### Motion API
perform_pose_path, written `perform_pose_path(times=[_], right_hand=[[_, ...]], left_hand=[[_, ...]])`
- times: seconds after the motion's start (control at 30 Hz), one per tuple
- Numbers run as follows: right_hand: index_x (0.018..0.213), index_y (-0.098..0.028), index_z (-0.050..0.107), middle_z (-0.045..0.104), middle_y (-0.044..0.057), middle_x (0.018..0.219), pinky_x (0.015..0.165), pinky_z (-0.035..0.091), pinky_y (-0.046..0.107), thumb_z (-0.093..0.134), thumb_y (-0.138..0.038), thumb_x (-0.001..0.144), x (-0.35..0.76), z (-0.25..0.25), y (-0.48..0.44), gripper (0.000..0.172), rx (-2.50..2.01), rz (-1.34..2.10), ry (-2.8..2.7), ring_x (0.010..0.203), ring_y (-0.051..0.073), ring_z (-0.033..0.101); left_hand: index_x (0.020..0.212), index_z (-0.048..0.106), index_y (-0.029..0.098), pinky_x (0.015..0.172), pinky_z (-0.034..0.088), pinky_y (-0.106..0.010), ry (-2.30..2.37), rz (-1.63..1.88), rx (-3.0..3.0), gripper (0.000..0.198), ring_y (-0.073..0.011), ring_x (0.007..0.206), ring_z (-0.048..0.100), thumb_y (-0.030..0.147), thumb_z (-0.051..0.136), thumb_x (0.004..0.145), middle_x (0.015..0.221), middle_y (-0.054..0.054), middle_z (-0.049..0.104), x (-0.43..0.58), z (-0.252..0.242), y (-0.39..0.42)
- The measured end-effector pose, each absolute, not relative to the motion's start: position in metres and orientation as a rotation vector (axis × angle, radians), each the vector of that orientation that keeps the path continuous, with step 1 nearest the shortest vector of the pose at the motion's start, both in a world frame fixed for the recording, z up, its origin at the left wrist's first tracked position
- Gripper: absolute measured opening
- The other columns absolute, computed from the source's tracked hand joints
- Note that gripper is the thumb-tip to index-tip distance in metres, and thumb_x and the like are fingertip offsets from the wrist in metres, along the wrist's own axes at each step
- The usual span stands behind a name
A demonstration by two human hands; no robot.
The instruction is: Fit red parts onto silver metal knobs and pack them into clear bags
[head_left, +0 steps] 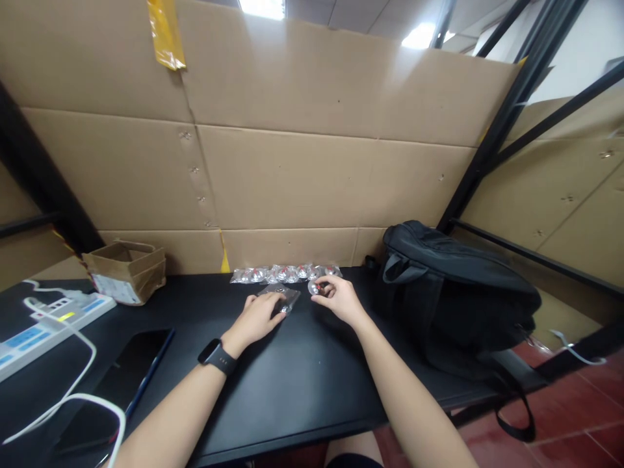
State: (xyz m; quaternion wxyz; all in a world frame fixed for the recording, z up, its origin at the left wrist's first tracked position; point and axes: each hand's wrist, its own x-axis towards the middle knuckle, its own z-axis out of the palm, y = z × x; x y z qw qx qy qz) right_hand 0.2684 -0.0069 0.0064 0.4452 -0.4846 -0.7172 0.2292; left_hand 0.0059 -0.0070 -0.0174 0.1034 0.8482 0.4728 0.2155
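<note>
Along the foot of the cardboard wall (292, 182), on the black tabletop (292, 370): a row of clear packets (285, 273), long axis running left to right, with shiny round contents and touches of red inside. Just on the near side of the row: a clear bag (291, 300), flat and partly covered by the left hand (256, 317); contents too small and glinting to make out. Thumb of that hand spread away from lightly bent fingers; cannot tell whether gripping the bag or only pressing on it.

At the near edge of the row's right part: a small round piece (313, 287), pinched between the thumb and curled fingers of the right hand (341, 300). Pale round side toward the left, red and dark part toward the fingertips; long axis hidden by the grip.

Well left of the row: an open-topped cardboard box (131, 270), contents not discernible. Left of the row and nearer: a white power strip (29, 341) with plugs, and a dark phone (131, 364), slanting away rightward. Right of the row: a black backpack (458, 286), contents hidden.
</note>
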Motion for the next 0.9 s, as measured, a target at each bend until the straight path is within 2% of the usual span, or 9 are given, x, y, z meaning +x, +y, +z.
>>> perform_pose_path(times=[0.13,0.27,0.4,0.5,0.7,0.9], right_hand=[[0.097,-0.021,0.075,0.073,0.001,0.083,0.068,0.048,0.025,0.084,-0.024,0.065,0.266,0.007,-0.013,0.033,-1.240,0.490,-1.976,0.069,0.015,0.063],[0.095,-0.022,0.077,0.074,0.003,0.088,0.072,0.048,0.026,0.085,-0.024,0.064,0.256,0.006,-0.017,0.032,-1.299,0.422,-2.091,0.077,0.018,0.064],[0.096,-0.021,0.078,0.074,0.006,0.092,0.076,0.049,0.027,0.083,-0.023,0.066,0.252,0.004,-0.017,0.031,-1.360,0.391,-2.111,0.082,0.020,0.066],[0.095,-0.019,0.078,0.075,0.007,0.090,0.074,0.049,0.026,0.080,-0.022,0.067,0.252,0.005,-0.017,0.028,-1.381,0.394,-2.123,0.080,0.020,0.067],[0.085,-0.017,0.079,0.075,0.006,0.076,0.067,0.048,0.024,0.073,-0.014,0.064,0.257,0.016,-0.026,0.022,-1.475,0.401,-2.144,0.068,0.018,0.068],[0.083,-0.018,0.078,0.076,0.007,0.079,0.066,0.048,0.024,0.075,-0.013,0.064,0.251,0.015,-0.027,0.021,-1.465,0.398,-2.178,0.071,0.019,0.069]], left_hand=[[0.120,0.064,0.033,0.102,0.034,-0.042,1.292,0.618,2.560,0.029,-0.0236,0.121,0.055,0.030,0.053,0.093,0.130,-0.004,0.063,0.015,-0.022,-0.011],[0.124,0.066,0.039,0.107,0.029,-0.050,1.244,0.568,2.610,0.033,-0.0299,0.134,0.044,0.034,0.050,0.096,0.142,-0.005,0.056,0.014,-0.026,-0.011],[0.128,0.063,0.042,0.108,0.028,-0.055,1.185,0.497,2.629,0.035,-0.0333,0.137,0.042,0.039,0.052,0.095,0.144,-0.006,0.054,0.012,-0.024,-0.014],[0.131,0.060,0.043,0.109,0.029,-0.052,1.074,0.457,2.645,0.038,-0.0308,0.136,0.043,0.038,0.054,0.094,0.147,-0.005,0.052,0.015,-0.021,-0.020],[0.135,0.057,0.044,0.110,0.030,-0.052,1.018,0.418,2.659,0.041,-0.0317,0.140,0.039,0.037,0.055,0.094,0.151,-0.004,0.047,0.022,-0.018,-0.029],[0.137,0.054,0.045,0.109,0.029,-0.053,1.014,0.376,2.657,0.044,-0.0320,0.141,0.038,0.034,0.055,0.094,0.153,-0.004,0.045,0.023,-0.017,-0.030]])
